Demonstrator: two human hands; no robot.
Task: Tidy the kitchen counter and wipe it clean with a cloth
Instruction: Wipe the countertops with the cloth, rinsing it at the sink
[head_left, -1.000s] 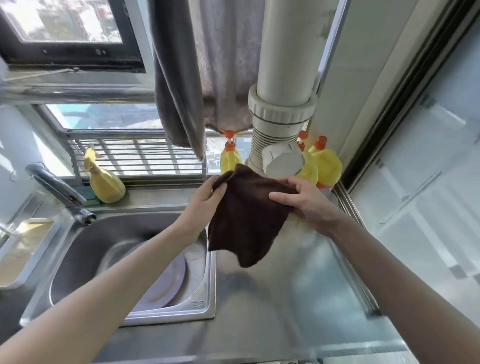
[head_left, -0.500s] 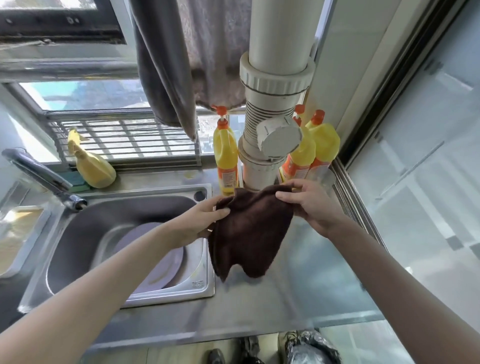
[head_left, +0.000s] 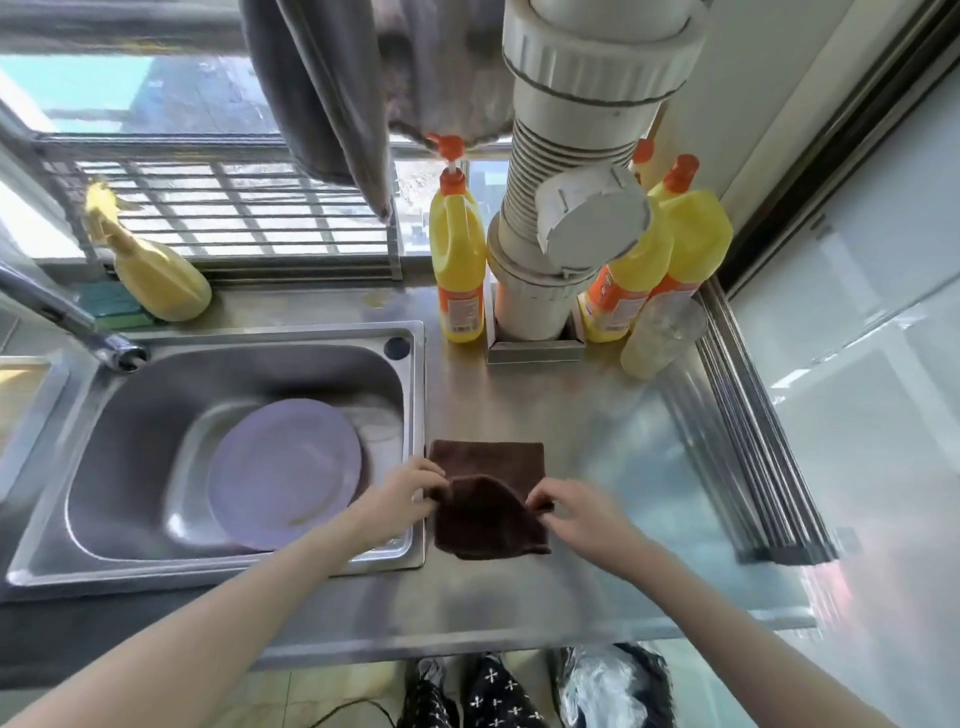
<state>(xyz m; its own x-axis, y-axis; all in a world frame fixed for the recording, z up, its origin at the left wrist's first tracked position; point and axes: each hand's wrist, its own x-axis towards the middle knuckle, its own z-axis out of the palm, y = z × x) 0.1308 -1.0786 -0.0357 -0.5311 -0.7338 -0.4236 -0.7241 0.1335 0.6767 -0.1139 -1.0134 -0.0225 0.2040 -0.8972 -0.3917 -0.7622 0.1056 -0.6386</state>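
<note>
A dark brown cloth (head_left: 488, 512) lies on the steel counter (head_left: 597, 452) just right of the sink, its near half doubled over the far half. My left hand (head_left: 410, 486) pinches the fold's left corner. My right hand (head_left: 569, 512) pinches the right corner. Both hands sit low, at the cloth's middle line.
The sink (head_left: 130, 558) on the left holds a lilac plate (head_left: 283, 473) under a tap (head_left: 78, 322). Yellow detergent bottles (head_left: 460, 260) and a clear glass (head_left: 662, 338) stand around a white drain pipe (head_left: 561, 208) at the back. A grey towel (head_left: 332, 88) hangs above. A spray bottle (head_left: 156, 270) stands back left.
The cloth came down from mid-air onto the counter and is now folded over. Both hands dropped with it toward the front edge; the view tilted downward.
</note>
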